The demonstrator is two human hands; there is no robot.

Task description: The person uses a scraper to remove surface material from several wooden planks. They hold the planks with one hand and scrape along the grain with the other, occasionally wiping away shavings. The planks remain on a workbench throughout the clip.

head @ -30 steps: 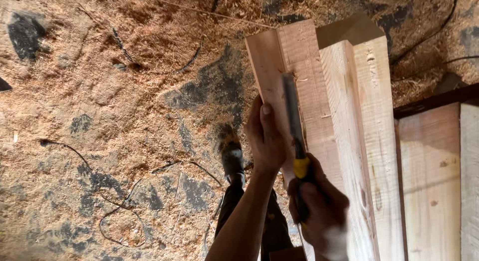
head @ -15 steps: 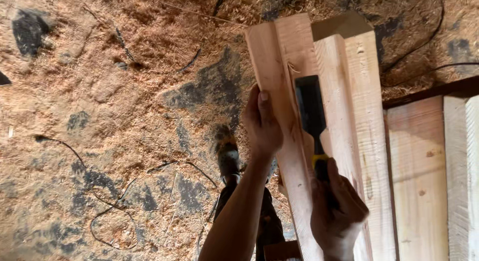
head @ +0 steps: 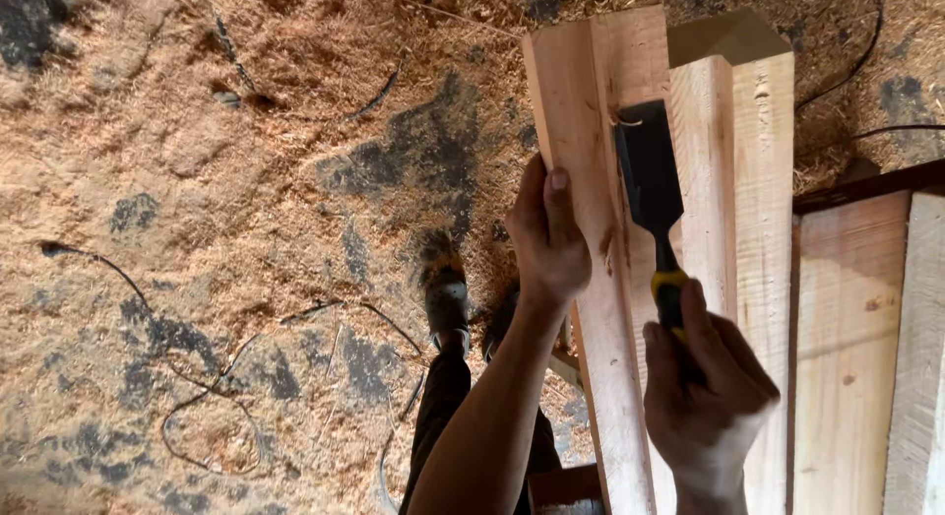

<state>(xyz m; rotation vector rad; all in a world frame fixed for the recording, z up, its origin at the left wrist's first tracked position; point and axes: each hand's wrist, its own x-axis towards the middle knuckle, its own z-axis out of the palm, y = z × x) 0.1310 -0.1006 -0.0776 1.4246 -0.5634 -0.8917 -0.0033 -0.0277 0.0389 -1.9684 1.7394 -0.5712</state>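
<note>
Underfoot, sawdust floor, cables, stacked boards.

The pale wooden beam is showing raw, rough-sawn grain with small knots. The chisel is presenting a dark, matt metal blade above a glossy yellow-and-black plastic handle. Coarse, fibrous sawdust is covering the floor, with dull dark patches showing through.

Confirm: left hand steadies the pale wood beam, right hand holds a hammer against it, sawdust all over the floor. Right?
Not quite. In the head view the right hand holds a chisel with a wide dark blade and yellow-collared handle, not a hammer. The rest stands: the left hand grips the pale wood beam, and sawdust covers the floor.
</note>
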